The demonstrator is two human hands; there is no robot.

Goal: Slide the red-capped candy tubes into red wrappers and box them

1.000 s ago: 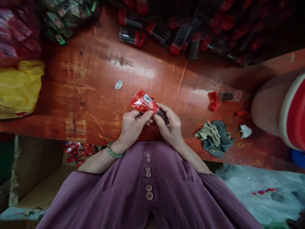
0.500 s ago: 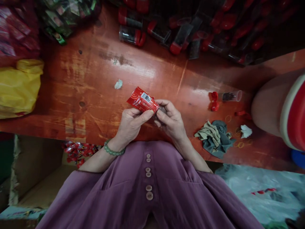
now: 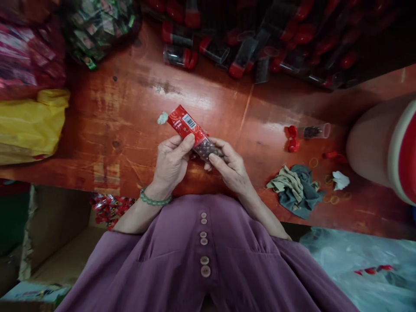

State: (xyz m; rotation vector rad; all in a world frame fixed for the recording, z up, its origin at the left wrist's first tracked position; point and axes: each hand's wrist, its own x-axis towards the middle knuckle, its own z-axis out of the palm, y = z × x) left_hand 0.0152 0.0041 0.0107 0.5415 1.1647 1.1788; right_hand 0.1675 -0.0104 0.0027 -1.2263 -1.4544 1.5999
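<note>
A red and clear plastic packet (image 3: 188, 122) lies slantwise between my hands above the table. Its upper end is printed red with a white barcode label. Small dark round pieces show through its clear lower part. My left hand (image 3: 173, 160), with a green bead bracelet (image 3: 156, 201) at the wrist, pinches the packet's middle, thumb on top. My right hand (image 3: 229, 167) grips the lower end, thumb over the clear part and fingers beneath. Some of the fingers under the packet are hidden.
Clear tubes with red caps (image 3: 178, 56) pile up at the back. On the right are an uncapped tube (image 3: 315, 131), crumpled cloths (image 3: 297, 190), rubber bands and a big tub (image 3: 370, 138). Yellow bag (image 3: 32, 125) at left; cardboard box (image 3: 55, 229) below the table edge.
The packet's red end has moved up and left, and its clear part with the dark pieces now shows. My right hand has shifted slightly lower along it.
</note>
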